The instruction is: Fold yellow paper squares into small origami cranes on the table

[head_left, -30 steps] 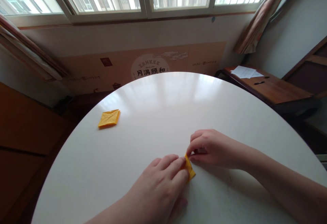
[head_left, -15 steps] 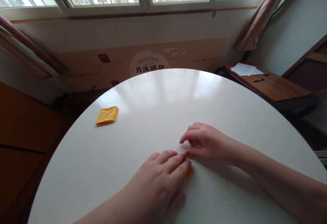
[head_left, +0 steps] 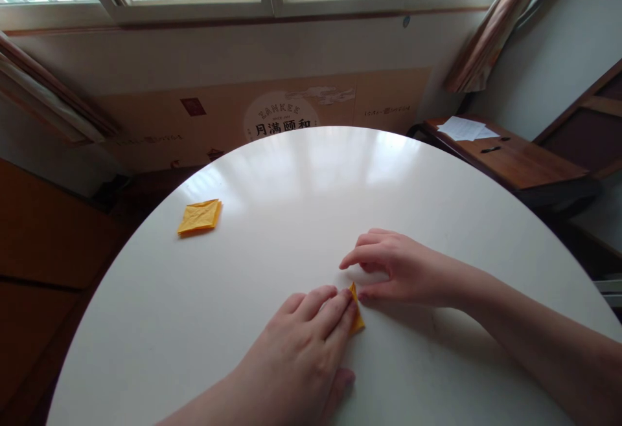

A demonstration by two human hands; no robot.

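A small folded piece of orange paper lies on the round white table near its front. My left hand rests flat over most of the paper, fingers stretched out and pressing it down. My right hand is just right of it, thumb tip against the paper's upper edge, index finger stretched out above the table. Only a narrow strip of the paper shows beside my left fingertips.
A second folded orange square lies at the table's far left. Beyond the table are a printed cardboard panel under the window, a wooden side table with white papers and a pen at right, and curtains on both sides.
My right hand let go of its pinch on the paper's corner and moved a little left, fingers now more spread. The paper lies flatter under my left hand. The view tilted slightly down.
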